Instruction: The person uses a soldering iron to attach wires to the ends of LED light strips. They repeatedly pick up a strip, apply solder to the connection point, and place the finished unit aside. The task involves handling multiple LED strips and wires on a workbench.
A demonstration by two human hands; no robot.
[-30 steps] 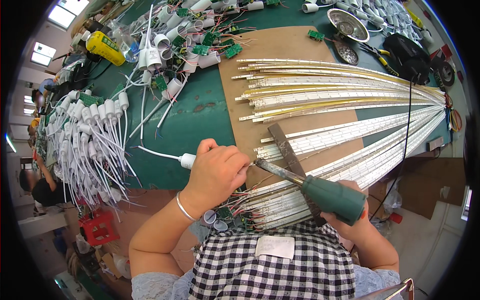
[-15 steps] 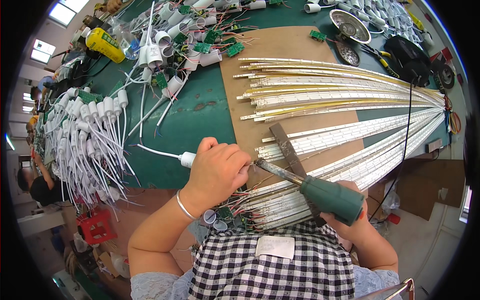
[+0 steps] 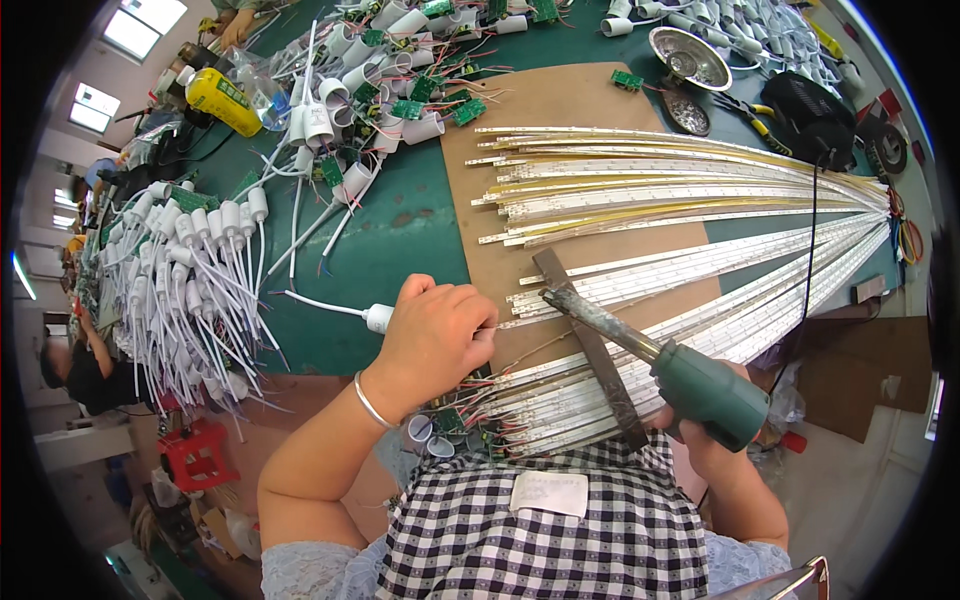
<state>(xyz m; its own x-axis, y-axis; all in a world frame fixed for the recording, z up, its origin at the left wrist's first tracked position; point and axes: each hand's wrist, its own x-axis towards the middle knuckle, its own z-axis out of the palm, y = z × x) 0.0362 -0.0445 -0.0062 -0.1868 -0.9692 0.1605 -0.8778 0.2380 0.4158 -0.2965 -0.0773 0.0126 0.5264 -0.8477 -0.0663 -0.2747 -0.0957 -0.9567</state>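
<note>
Above the ends of the middle strips (image 3: 640, 275), near the front of the green bench (image 3: 400, 255), the tip of the soldering iron (image 3: 715, 395) points up and left, crossing over the dark bar (image 3: 605, 370) that lies across the strips; whether the tip touches anything underneath I cannot tell. If the iron is hot, as I take it to be, the chief danger is a small dip of the wrist: the tip could scorch a strip or drop solder where it is not wanted. The left hand (image 3: 437, 330) is near enough to the tip that a careless swing leftward could burn its fingers. A knock against the bar might also slide it and disarrange the strips it lies over, and the loose red wires by the small circuit boards (image 3: 447, 422) could snag on a sleeve or forearm. As for the left hand, its fingers are curled in and closed, thumb and forefinger drawn together; a white cylinder (image 3: 379, 318) sticks out of its left side, with a white cord (image 3: 325, 302) trailing onto the bench. One thin strip end lies just at its fingertips, though whether it is pinched there is too small to tell. The right hand (image 3: 712, 455) is wrapped around the iron's green handle, off the front edge of the bench, closed with no visible gap.
</note>
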